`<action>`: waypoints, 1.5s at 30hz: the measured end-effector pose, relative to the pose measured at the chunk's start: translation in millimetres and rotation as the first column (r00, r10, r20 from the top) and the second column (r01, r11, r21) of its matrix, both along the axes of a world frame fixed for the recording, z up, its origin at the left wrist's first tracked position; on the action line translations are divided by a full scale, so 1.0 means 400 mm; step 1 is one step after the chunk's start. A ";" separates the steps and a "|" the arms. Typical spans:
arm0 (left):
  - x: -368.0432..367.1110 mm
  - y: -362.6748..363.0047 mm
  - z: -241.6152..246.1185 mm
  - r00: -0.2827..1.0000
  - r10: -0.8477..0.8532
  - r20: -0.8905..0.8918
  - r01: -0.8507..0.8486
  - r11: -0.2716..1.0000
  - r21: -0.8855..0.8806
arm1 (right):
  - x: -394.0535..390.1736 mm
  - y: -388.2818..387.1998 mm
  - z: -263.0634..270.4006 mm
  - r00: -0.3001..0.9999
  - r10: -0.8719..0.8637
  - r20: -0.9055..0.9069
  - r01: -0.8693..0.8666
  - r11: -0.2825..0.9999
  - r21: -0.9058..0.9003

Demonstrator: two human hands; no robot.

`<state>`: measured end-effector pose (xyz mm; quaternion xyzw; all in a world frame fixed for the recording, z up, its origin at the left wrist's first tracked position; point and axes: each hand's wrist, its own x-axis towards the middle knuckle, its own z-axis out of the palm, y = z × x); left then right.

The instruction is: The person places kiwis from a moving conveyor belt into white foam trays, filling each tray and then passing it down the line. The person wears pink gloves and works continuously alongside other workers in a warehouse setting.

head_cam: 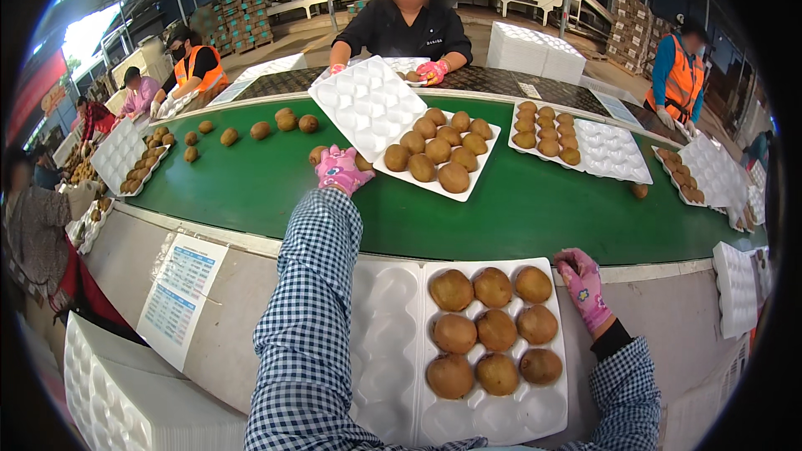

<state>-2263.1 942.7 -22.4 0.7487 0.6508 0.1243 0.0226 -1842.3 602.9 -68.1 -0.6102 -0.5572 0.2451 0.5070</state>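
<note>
My left hand, in a pink patterned glove, reaches over the green conveyor belt at a kiwifruit beside the open lid of a filled tray; whether its fingers grip the fruit is unclear. My right hand, in a matching glove, rests by the upper right corner of a white foam fruit tray. This tray lies unfolded on the grey ledge before me. Three rows of kiwifruit sit in its right half, with the nearest row of hollows bare. My left sleeve covers part of the left half.
A hinged tray of kiwifruit and another one lie on the belt, with loose kiwifruit at left. A co-worker faces me across it. Stacked foam trays stand at lower left, near a printed sheet.
</note>
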 end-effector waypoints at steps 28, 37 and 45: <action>-0.068 -0.723 0.180 0.258 -0.490 0.833 0.734 0.660 0.161 | -0.607 -0.082 0.241 0.577 0.556 -0.599 -0.572 0.798 0.189; -0.145 -0.743 0.157 0.352 -0.536 0.767 0.718 0.680 0.145 | -0.670 -0.093 0.229 0.650 0.553 -0.522 -0.527 0.822 0.214; -0.316 -0.800 0.138 -0.106 0.083 0.991 0.867 0.496 0.051 | -0.611 -0.204 0.272 0.678 0.438 -0.590 -0.489 0.868 0.082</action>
